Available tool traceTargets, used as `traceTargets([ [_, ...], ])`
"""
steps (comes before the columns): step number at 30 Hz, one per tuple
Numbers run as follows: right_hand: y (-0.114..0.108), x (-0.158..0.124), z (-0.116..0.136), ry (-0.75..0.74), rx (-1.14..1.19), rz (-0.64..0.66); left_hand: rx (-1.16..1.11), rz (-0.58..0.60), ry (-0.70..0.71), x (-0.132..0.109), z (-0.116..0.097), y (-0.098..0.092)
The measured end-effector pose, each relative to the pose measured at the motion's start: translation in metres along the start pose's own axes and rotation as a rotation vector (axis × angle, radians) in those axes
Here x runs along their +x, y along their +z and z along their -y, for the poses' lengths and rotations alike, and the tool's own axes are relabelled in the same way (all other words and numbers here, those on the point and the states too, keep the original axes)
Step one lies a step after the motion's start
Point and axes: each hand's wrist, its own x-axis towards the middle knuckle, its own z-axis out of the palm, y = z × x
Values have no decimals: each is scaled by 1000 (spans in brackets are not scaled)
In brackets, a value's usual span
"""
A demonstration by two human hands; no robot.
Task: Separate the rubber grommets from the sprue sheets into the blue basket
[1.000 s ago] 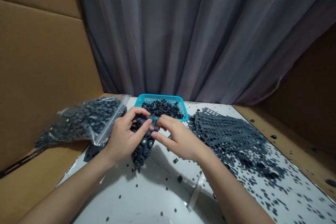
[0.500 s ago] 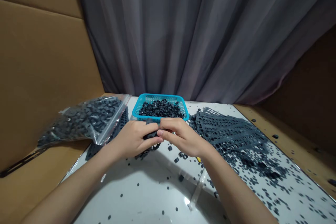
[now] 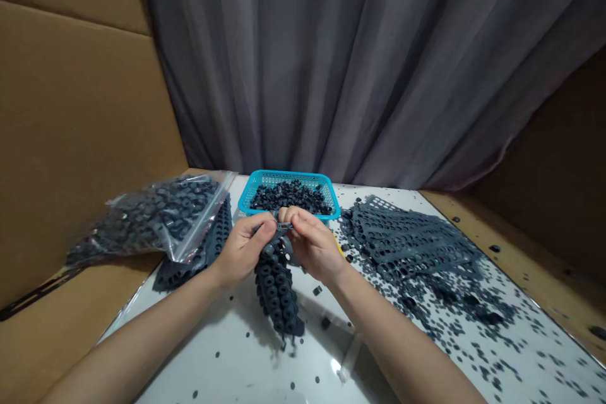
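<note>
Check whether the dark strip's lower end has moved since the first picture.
Yes, rightward: the dark strip now ends below the middle of the blue basket, not below its left edge as before.

Dim light here, and the white table [image 3: 255, 369] catches most of it — one hard glare spot flares near its front, soft shadows beside it. The curtain [image 3: 293, 63] sits in gloom, the right-hand cardboard [image 3: 563, 120] nearly black. Glints streak the plastic bag [image 3: 156, 218]; the dangling strip [image 3: 274, 287] smears at its tip — and the edges look stretched.

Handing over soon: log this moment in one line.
left hand, right hand: gripping dark sheet; sheet: hangs below them; blue basket: behind, black pieces inside
</note>
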Motion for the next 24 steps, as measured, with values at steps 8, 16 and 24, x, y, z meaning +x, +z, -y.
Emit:
traceTargets([
  [8, -5, 2, -2, 73, 38, -43, -60, -1, -58, 2, 2, -1],
  [16, -13, 6, 11, 63, 192, 47, -119, -54, -60, 5, 5, -7],
  [24, -22, 8, 19, 77, 32, 25, 54, -40, -53, 7, -10, -8],
])
